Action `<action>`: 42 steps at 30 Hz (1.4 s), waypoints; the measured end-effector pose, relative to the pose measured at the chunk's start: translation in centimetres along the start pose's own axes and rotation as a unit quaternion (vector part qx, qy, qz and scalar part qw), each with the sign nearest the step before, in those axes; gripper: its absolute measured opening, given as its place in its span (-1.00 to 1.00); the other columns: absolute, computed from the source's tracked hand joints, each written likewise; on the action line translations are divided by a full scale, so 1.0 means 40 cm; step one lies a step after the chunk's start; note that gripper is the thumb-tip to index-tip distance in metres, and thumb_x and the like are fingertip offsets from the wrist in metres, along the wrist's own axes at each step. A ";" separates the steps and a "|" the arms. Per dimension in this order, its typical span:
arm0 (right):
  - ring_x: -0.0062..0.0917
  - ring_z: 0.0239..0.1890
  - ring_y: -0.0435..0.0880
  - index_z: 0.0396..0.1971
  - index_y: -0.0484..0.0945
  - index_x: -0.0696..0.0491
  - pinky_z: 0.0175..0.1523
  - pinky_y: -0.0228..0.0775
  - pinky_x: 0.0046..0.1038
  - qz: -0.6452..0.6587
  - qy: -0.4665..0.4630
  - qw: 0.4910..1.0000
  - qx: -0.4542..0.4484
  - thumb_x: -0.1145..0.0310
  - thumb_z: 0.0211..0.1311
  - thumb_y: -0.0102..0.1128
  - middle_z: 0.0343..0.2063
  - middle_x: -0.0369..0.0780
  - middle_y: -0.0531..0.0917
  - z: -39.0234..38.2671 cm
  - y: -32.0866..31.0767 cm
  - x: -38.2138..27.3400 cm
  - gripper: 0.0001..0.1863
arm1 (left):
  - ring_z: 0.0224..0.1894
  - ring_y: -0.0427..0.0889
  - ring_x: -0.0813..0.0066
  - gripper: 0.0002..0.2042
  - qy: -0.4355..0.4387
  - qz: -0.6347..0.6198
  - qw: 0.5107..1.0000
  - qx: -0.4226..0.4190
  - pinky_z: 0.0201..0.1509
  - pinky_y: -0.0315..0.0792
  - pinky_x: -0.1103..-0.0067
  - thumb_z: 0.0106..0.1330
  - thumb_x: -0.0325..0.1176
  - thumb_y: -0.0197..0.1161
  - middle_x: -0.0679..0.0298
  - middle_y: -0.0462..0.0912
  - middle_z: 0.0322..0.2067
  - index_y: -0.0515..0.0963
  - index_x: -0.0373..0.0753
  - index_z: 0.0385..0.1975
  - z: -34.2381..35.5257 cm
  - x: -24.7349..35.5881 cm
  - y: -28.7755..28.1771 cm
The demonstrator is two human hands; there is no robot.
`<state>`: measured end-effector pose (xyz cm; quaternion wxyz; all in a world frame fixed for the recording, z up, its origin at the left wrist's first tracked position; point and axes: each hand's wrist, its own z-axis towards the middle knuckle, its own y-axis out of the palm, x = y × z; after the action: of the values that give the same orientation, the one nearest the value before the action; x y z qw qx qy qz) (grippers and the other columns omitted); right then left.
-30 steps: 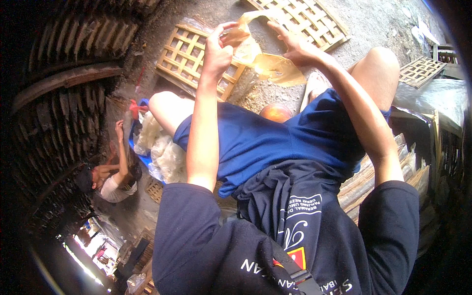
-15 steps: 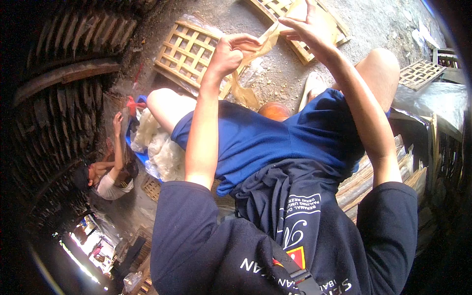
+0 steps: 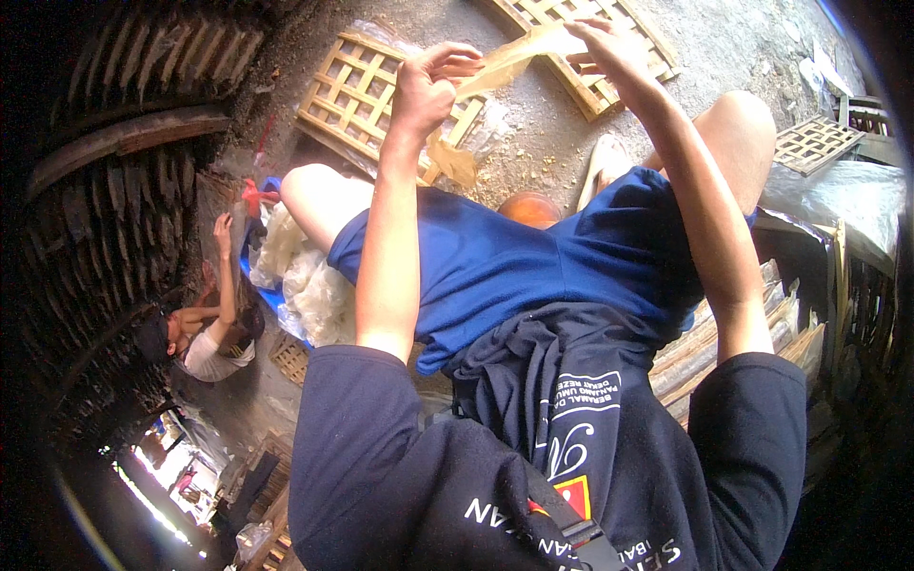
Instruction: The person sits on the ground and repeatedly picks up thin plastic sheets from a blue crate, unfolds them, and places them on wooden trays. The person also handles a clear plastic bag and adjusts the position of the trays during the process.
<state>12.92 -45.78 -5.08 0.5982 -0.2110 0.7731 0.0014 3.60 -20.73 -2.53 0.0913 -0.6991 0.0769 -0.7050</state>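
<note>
A thin, see-through brown sheet (image 3: 519,59) is stretched between my two hands above the ground. Its left end passes into the curled fingers of my left hand (image 3: 426,95), which is closed on it. A crumpled brown piece (image 3: 451,160) hangs below that hand; whether it belongs to the same sheet I cannot tell. At the other end, my right hand (image 3: 619,62) grips the sheet between thumb and fingers. Beneath my left hand lies a wooden lattice rack (image 3: 352,90), and a second lattice rack (image 3: 657,59) lies under my right hand.
A round orange-brown object (image 3: 530,209) sits between my legs. Clear plastic bags (image 3: 314,295) in a blue wrapper are at my left knee. Further left another person (image 3: 219,347) sits. Plastic sheeting (image 3: 838,205) and a small lattice panel (image 3: 817,145) are on the right.
My right hand's fingers, spread upward before, have come down closer together on the sheet. My left hand has shifted slightly left and turned, and the sheet is stretched more sideways.
</note>
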 end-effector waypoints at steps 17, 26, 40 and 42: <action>-0.46 -0.03 0.56 0.18 0.31 0.14 -0.03 0.52 -0.44 0.228 -0.058 0.972 0.028 0.45 0.22 0.21 0.05 -0.11 0.47 0.045 -0.043 0.106 -0.48 | -0.22 0.67 0.03 -0.50 0.107 0.263 0.921 -0.268 -0.08 0.51 0.30 -0.07 -0.64 0.11 -0.03 0.66 -0.38 0.61 -0.08 -0.06 -0.077 0.016 0.228; -0.46 -0.14 0.63 0.20 0.25 0.11 -0.14 0.53 -0.48 0.107 -0.097 0.989 0.027 0.44 0.17 0.26 -0.18 -0.13 0.60 0.056 -0.057 0.092 -0.40 | -0.13 0.63 0.03 -0.43 0.081 0.266 0.907 -0.316 -0.05 0.49 0.27 -0.06 -0.72 0.02 -0.03 0.64 -0.25 0.57 -0.04 -0.02 -0.085 -0.005 0.252; -0.53 -0.36 0.67 0.35 0.17 -0.13 -0.27 0.57 -0.55 0.048 -0.037 0.997 0.037 0.64 -0.13 0.01 -0.09 -0.07 0.59 -0.007 -0.023 -0.077 -0.12 | -0.07 0.61 0.08 -0.58 0.068 0.201 0.915 -0.343 0.05 0.46 0.30 0.09 -0.28 0.24 -0.01 0.64 -0.14 0.55 -0.10 0.02 -0.079 0.007 0.218; -0.57 -0.37 0.67 0.33 0.23 -0.13 -0.28 0.57 -0.57 0.022 -0.118 0.992 0.048 0.66 -0.17 0.00 0.01 -0.08 0.55 -0.002 -0.019 -0.074 -0.12 | -0.02 0.61 0.12 -0.58 0.066 0.190 0.931 -0.306 0.10 0.46 0.35 0.13 -0.20 0.26 0.03 0.64 -0.10 0.55 -0.12 0.02 -0.061 0.020 0.185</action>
<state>13.68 -45.53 -2.14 0.6945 -0.1635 0.7006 0.0026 1.32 -28.15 -3.51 0.0001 -0.6174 0.4258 -0.6615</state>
